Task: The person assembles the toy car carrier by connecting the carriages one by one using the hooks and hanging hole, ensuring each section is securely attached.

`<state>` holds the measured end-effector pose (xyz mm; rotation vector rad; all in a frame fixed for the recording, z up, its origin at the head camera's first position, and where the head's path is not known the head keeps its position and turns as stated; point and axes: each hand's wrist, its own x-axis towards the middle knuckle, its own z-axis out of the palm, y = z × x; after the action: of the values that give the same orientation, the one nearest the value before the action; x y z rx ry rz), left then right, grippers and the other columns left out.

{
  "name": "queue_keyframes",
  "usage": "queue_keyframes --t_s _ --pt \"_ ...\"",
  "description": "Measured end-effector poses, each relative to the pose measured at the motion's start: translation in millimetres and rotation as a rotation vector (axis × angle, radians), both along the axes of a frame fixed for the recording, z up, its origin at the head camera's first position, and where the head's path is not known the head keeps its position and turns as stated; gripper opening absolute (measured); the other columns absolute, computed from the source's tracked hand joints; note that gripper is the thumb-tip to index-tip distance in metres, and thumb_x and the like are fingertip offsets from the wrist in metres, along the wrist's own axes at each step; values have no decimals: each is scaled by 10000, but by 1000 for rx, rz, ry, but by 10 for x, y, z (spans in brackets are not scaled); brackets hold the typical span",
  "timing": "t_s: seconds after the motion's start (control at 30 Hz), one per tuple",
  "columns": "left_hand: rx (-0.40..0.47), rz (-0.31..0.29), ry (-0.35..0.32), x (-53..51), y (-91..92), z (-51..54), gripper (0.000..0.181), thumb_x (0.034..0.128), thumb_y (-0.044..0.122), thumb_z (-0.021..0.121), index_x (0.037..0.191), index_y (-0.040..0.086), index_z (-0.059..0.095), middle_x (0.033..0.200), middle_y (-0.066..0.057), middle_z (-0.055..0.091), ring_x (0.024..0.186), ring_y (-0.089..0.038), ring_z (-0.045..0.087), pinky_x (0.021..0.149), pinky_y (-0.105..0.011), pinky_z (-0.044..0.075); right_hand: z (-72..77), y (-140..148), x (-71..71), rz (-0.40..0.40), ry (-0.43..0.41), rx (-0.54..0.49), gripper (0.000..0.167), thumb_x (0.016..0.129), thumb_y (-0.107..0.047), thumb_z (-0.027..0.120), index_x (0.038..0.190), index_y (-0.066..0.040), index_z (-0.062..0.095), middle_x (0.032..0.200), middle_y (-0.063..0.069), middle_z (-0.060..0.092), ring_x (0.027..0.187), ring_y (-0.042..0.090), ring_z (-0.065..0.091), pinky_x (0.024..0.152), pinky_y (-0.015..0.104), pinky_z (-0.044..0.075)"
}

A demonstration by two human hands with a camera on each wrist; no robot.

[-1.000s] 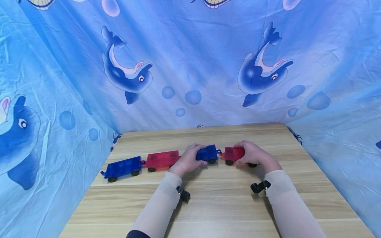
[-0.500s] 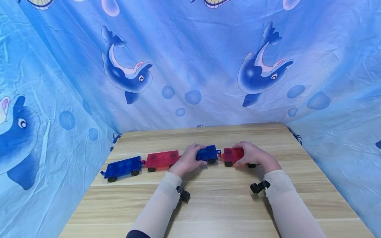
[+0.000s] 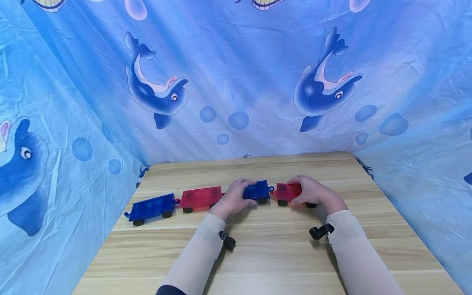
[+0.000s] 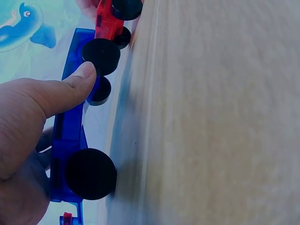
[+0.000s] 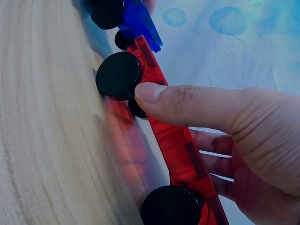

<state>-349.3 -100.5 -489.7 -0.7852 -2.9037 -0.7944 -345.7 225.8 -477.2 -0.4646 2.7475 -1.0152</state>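
Four-wheeled toy train cars stand in a row on the wooden table. My left hand (image 3: 233, 199) grips a translucent blue car (image 3: 258, 189) across its width, its thumb by a black wheel in the left wrist view. To the right, my right hand (image 3: 312, 192) holds a translucent red car (image 3: 284, 191), thumb on the near side and fingers on the far side. The facing couplings of these two cars meet or nearly meet; whether they are hooked I cannot tell. In the right wrist view the red car (image 5: 173, 140) sits close to the blue car (image 5: 143, 23).
Left of my left hand are another red car (image 3: 200, 198) and, at the row's left end, another blue car (image 3: 153, 207), joined at their couplings. The table (image 3: 273, 254) ends at a blue dolphin-print curtain (image 3: 236, 82) behind and at both sides.
My right hand and the red car in it have shifted slightly left and toward me, closer to the held blue car. The left hand stays in place.
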Motion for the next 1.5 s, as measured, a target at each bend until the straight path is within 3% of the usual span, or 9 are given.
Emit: queue_keyframes --t_s 0.93,1.23,1.33,1.5 --pt "-28 -13 3 17 -18 34 722 873 376 872 1515 254 563 1505 -37 526 1385 -279 482 1145 -482 427 10 -13 1 14 -5 -12 822 706 -163 957 1438 -71 594 1270 91 585 1060 274 612 847 420 572" --pt "-77 -19 4 31 -28 44 710 871 379 872 1505 250 582 1497 -27 528 1369 -279 465 1135 -485 432 16 -18 9 -2 -3 2 811 712 -182 966 1429 -82 601 1276 91 588 1083 288 606 877 448 573" --pt "-75 -18 5 28 -35 38 706 870 381 872 1502 251 586 1499 -25 527 1395 -290 454 1150 -489 418 14 -18 9 -4 -5 3 820 711 -187 971 1434 -85 598 1287 92 587 1088 288 606 883 450 572" --pt "-58 -21 10 15 -51 26 687 855 375 885 1472 241 615 1494 -21 532 1463 -306 419 1236 -511 284 18 -15 9 -10 -18 -8 837 709 -187 976 1445 -87 591 1303 97 580 1095 296 605 885 454 573"
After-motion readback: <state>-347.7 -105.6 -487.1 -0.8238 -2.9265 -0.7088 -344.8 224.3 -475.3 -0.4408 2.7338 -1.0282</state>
